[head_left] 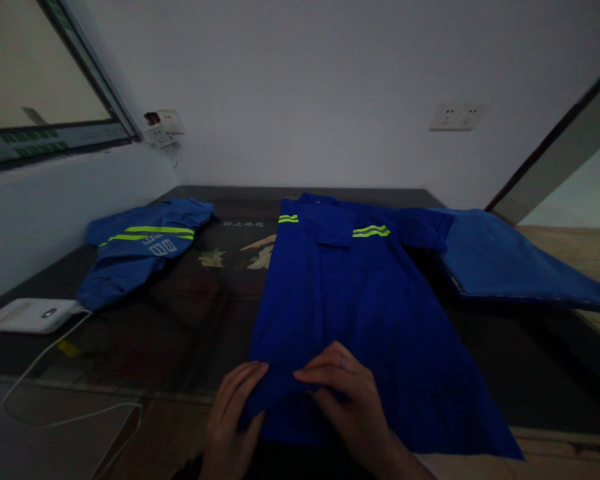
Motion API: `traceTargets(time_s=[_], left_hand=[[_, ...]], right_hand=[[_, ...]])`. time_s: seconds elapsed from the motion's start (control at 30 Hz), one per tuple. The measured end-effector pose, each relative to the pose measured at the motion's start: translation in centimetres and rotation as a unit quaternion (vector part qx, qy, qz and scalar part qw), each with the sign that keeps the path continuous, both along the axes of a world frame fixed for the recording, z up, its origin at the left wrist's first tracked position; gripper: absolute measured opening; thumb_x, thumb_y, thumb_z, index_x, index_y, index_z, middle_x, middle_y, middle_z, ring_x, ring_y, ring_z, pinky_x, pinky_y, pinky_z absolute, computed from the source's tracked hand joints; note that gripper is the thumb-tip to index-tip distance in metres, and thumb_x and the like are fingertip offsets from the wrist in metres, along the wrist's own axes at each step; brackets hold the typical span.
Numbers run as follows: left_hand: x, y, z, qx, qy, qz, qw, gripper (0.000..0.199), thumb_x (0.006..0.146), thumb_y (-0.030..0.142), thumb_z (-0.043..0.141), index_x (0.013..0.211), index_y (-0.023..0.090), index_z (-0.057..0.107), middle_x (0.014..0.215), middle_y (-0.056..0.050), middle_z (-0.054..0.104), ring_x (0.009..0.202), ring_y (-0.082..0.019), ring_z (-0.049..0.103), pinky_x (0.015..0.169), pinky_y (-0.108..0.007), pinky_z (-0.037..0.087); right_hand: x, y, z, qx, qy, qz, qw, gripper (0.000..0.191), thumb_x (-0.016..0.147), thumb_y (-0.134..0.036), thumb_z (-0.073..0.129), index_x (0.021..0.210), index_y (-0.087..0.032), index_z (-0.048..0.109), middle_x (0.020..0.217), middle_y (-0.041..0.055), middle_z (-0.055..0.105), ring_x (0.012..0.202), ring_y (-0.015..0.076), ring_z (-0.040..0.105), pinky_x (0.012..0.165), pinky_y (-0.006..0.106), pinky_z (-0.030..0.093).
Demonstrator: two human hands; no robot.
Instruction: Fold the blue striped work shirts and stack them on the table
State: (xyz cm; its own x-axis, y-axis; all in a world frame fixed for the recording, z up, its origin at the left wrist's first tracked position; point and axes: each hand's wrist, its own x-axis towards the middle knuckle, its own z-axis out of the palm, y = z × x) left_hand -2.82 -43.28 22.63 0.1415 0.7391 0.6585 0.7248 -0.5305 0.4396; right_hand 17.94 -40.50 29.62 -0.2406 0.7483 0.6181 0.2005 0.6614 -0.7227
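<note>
A dark blue work shirt (350, 300) with yellow-green reflective stripes lies on the dark table, its collar at the far end. The left part is folded inward, with one short sleeve across the chest; the other sleeve points right. At the near edge, my left hand (235, 413) pinches the hem's left corner between thumb and fingers. My right hand (347, 393), with a ring on one finger, pinches the hem further right. Between the two hands the hem is slightly lifted.
Another blue garment (145, 243) with reflective stripes lies at the left. In front of it sits a white device (33, 315) with a white cable (45, 353) hanging over the table edge. Folded blue cloth (520, 260) lies at the right. A wall with sockets (457, 117) stands behind.
</note>
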Motion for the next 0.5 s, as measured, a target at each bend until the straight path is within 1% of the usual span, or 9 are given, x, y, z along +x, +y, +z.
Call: traceTargets(time_s=[0.1, 0.17, 0.23, 0.3, 0.4, 0.43, 0.5], left_hand=[[-0.8, -0.4, 0.8, -0.028, -0.023, -0.015, 0.999, 0.038, 0.087, 0.013, 0.045, 0.122, 0.023, 0.057, 0.118, -0.007, 0.063, 0.111, -0.021, 0.06, 0.093, -0.037, 0.053], [-1.5, -0.7, 0.7, -0.039, -0.017, -0.032, 0.999, 0.041, 0.087, 0.013, 0.042, 0.123, 0.023, 0.057, 0.121, -0.007, 0.063, 0.113, -0.022, 0.06, 0.094, -0.038, 0.053], [-2.0, -1.1, 0.2, -0.036, 0.01, -0.06, 0.997, 0.044, 0.087, 0.01, 0.039, 0.125, 0.023, 0.056, 0.123, -0.008, 0.062, 0.117, -0.022, 0.058, 0.094, -0.038, 0.053], [-2.3, -1.4, -0.4, -0.022, 0.041, -0.091, 0.995, 0.047, 0.086, 0.007, 0.036, 0.126, 0.023, 0.057, 0.123, -0.007, 0.063, 0.12, -0.021, 0.056, 0.095, -0.037, 0.053], [-2.5, -1.6, -1.2, -0.001, 0.073, -0.124, 0.989, 0.047, 0.087, 0.006, 0.034, 0.123, 0.022, 0.06, 0.121, -0.007, 0.065, 0.124, -0.021, 0.053, 0.094, -0.035, 0.053], [-2.6, -1.6, -1.3, -0.001, 0.08, -0.131, 0.988, 0.046, 0.088, 0.006, 0.035, 0.122, 0.023, 0.06, 0.12, -0.007, 0.065, 0.124, -0.021, 0.053, 0.094, -0.035, 0.053], [-2.8, -1.5, -1.5, -0.006, 0.084, -0.14, 0.987, 0.043, 0.091, 0.009, 0.035, 0.122, 0.023, 0.061, 0.119, -0.007, 0.066, 0.122, -0.021, 0.054, 0.094, -0.035, 0.054]], right_hand=[[-0.1, 0.4, 0.5, 0.013, -0.003, 0.005, 1.0, 0.031, 0.08, -0.001, 0.058, 0.099, -0.024, 0.07, 0.082, 0.002, 0.069, 0.078, 0.0138, 0.061, 0.068, 0.026, 0.051], [0.4, 0.2, 0.1, 0.015, -0.022, 0.029, 0.999, 0.031, 0.081, -0.002, 0.056, 0.1, -0.023, 0.07, 0.084, 0.0027, 0.069, 0.08, 0.0143, 0.062, 0.07, 0.027, 0.051], [1.1, -0.2, -0.8, 0.011, -0.058, 0.055, 0.997, 0.034, 0.082, -0.002, 0.052, 0.103, -0.023, 0.069, 0.089, 0.0037, 0.07, 0.086, 0.0149, 0.062, 0.074, 0.028, 0.052], [2.1, -0.8, -2.0, 0.009, -0.127, 0.069, 0.989, 0.037, 0.082, -0.001, 0.05, 0.107, -0.023, 0.067, 0.102, 0.0059, 0.07, 0.097, 0.0166, 0.06, 0.081, 0.031, 0.052], [3.2, -1.6, -3.8, 0.023, -0.257, 0.063, 0.964, 0.042, 0.082, -0.003, 0.05, 0.117, -0.022, 0.064, 0.121, 0.009, 0.064, 0.114, 0.0211, 0.053, 0.091, 0.038, 0.05], [3.4, -1.7, -4.3, 0.031, -0.289, 0.059, 0.955, 0.042, 0.083, -0.005, 0.051, 0.118, -0.023, 0.063, 0.123, 0.0092, 0.063, 0.117, 0.0221, 0.052, 0.091, 0.039, 0.05], [3.7, -1.8, -4.7, 0.055, -0.315, 0.056, 0.946, 0.038, 0.085, -0.008, 0.051, 0.117, -0.023, 0.064, 0.122, 0.0092, 0.064, 0.117, 0.0227, 0.052, 0.09, 0.04, 0.051]])
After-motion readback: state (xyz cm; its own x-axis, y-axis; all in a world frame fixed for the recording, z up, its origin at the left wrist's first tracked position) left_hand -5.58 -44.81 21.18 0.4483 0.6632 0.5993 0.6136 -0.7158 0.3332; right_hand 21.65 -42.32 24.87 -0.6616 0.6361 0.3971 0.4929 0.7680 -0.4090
